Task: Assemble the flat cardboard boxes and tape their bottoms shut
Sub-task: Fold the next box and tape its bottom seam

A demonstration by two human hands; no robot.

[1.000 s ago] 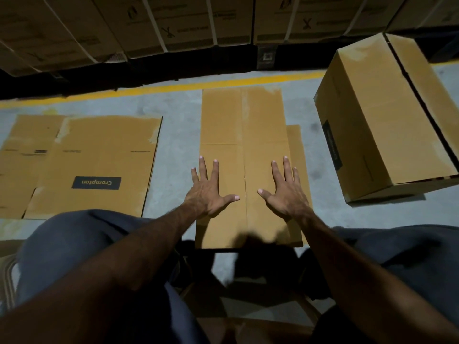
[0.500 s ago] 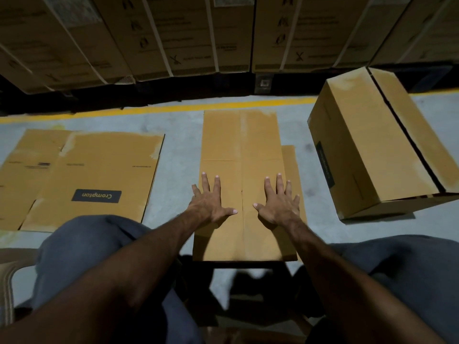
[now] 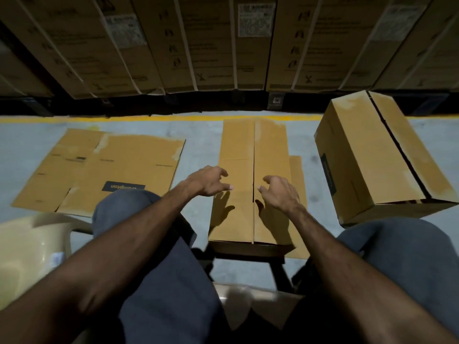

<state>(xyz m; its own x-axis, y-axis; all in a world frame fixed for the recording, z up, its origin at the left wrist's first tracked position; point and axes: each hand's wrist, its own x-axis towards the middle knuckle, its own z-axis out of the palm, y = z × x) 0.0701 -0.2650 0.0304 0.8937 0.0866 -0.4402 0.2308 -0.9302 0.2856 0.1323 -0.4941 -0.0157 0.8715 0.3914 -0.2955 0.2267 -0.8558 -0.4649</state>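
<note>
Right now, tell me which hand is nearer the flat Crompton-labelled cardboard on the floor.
Left. The left hand hovers over the middle box's left flap, just right of the flat cardboard. The right hand hovers over the right flap, farther away.

Bare floor strips flank the centre box; flat carton left, assembled box right, stacked cartons far.

Middle box sits straight ahead on the floor; flattened box lies to its left; assembled box stands right; stacked cartons behind all three.
</note>
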